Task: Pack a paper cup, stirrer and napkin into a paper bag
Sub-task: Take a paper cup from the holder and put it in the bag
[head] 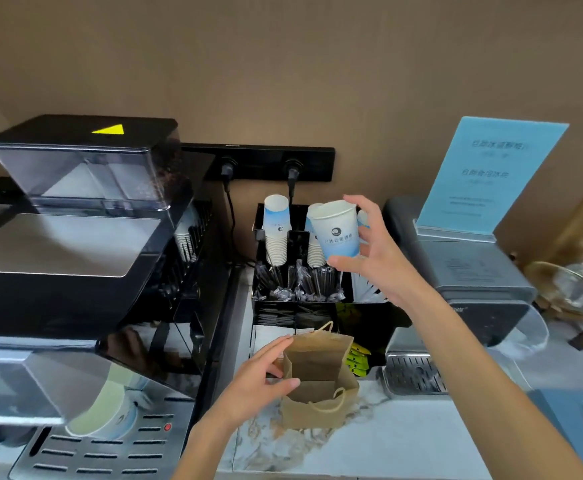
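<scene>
A brown paper bag (319, 382) stands open on the marble counter, twine handles at front and back. My left hand (260, 375) grips its left rim, thumb at the front edge. My right hand (373, 247) holds a white and blue paper cup (338, 230) upright in the air, above and behind the bag. Two stacks of the same cups (276, 233) stand in a black organiser (369, 311). Wrapped stirrers (297, 282) fill its middle row. White items (366, 289) to their right may be napkins; I cannot tell.
A coffee machine (75, 271) with a bean hopper fills the left, a cup (110, 410) under its spout. A grey machine (473, 282) with a drip tray (415, 375) and a blue sign (491, 174) stands right. Yellow-green sachets (357, 358) lie behind the bag.
</scene>
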Demonstrator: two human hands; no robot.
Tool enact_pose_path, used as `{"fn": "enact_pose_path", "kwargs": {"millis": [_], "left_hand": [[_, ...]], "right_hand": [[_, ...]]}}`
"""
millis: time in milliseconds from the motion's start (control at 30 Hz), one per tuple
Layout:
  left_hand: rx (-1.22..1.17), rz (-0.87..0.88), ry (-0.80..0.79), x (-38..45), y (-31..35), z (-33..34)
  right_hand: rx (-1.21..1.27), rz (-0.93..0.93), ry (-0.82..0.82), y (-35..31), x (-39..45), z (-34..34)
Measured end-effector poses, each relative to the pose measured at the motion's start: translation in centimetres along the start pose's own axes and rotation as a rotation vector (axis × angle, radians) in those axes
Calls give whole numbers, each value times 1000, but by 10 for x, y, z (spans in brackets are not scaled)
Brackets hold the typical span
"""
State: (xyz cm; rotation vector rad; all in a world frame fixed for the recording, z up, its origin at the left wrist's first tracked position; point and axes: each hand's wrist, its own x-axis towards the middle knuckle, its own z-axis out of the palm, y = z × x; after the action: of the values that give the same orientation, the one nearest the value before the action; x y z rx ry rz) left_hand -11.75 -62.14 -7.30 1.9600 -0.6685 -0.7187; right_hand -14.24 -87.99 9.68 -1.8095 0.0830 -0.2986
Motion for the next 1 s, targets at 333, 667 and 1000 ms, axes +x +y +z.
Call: {"fn": "enact_pose_path", "kwargs": {"millis": [333,667,1000], "left_hand": [[-19,27,-29,1,-5,-1],[-55,56,-57,3,-16,-1],[-69,63,-68,5,-19,1]], "right_hand": [[143,36,-267,0,-84,8],[-33,248,-333,34,-119,26],[-73,344,-256,64,-98,49]]}}
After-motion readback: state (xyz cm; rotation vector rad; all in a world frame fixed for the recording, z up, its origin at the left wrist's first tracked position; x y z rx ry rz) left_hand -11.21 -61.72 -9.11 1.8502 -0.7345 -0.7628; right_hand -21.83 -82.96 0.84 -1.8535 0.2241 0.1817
